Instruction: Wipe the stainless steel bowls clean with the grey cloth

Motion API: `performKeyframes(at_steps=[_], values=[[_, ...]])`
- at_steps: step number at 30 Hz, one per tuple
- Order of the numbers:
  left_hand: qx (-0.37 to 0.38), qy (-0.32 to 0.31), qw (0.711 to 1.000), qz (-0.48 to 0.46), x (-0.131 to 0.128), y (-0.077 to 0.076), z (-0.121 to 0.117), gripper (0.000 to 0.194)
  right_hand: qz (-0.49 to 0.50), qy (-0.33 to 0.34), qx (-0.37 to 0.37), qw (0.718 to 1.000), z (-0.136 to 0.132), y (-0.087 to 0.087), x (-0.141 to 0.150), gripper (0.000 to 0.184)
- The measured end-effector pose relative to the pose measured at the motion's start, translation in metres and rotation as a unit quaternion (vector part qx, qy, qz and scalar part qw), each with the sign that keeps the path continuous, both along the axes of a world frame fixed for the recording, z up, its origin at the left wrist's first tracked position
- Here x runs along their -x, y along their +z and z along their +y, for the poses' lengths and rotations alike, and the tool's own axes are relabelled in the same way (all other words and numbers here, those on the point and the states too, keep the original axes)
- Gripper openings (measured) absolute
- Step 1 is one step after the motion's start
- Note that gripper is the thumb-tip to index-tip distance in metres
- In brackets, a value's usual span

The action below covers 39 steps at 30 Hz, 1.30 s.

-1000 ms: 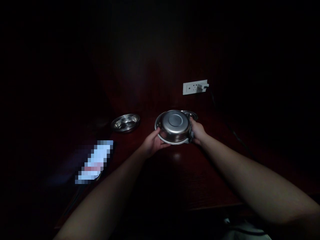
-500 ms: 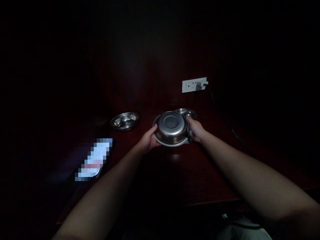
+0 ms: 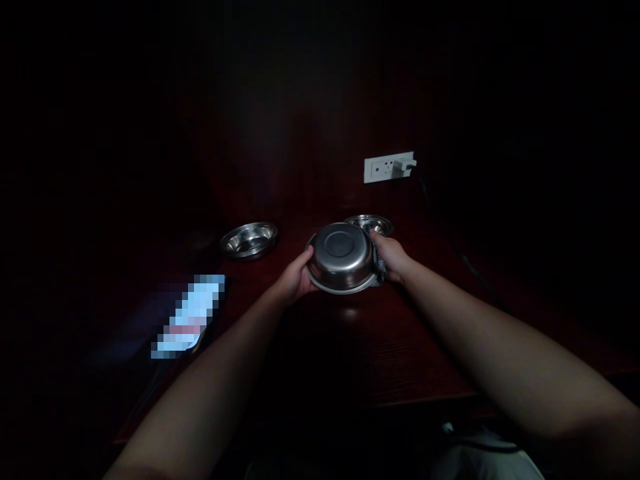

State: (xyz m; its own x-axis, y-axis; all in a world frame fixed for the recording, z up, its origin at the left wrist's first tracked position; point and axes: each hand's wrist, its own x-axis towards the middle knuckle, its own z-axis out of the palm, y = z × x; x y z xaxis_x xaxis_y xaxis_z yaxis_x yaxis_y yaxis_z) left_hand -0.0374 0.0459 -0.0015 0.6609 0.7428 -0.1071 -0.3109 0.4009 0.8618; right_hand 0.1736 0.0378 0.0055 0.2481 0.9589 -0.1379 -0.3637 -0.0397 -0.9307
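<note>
A shiny metal bowl point(image 3: 343, 257) is held bottom up above the dark red table, its round base facing me. My left hand point(image 3: 297, 277) grips its rim from the left, thumb on the outer wall and fingers underneath. On the opposite side my right hand point(image 3: 390, 259) is closed on a dark patterned cloth point(image 3: 379, 263), which is pressed against the bowl's rim. Most fingers of the right hand are hidden behind cloth and bowl. Just behind the bowl lies a shallow metal dish point(image 3: 373, 223), partly covered from view.
Another metal bowl point(image 3: 250, 240) stands upright at the left of the table point(image 3: 350, 360). A lit, blurred screen point(image 3: 193, 317) lies by my left forearm. On the back wall is a white socket plate point(image 3: 380, 169) with a plugged-in adapter point(image 3: 404, 164); a dark cable runs down on the right.
Almost nothing differs. The bowl and both hands keep nearly the same place and hold, and the view has shifted very slightly.
</note>
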Motion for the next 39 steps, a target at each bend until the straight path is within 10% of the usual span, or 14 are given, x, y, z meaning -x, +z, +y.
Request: performKeyframes(at_steps=[39], values=[[-0.007, 0.02, 0.999, 0.034, -0.0015, 0.0008, -0.0031, 0.044, -0.052, 0.015, 0.019, 0.998, -0.0046, 0.0033, -0.0011, 0.027]])
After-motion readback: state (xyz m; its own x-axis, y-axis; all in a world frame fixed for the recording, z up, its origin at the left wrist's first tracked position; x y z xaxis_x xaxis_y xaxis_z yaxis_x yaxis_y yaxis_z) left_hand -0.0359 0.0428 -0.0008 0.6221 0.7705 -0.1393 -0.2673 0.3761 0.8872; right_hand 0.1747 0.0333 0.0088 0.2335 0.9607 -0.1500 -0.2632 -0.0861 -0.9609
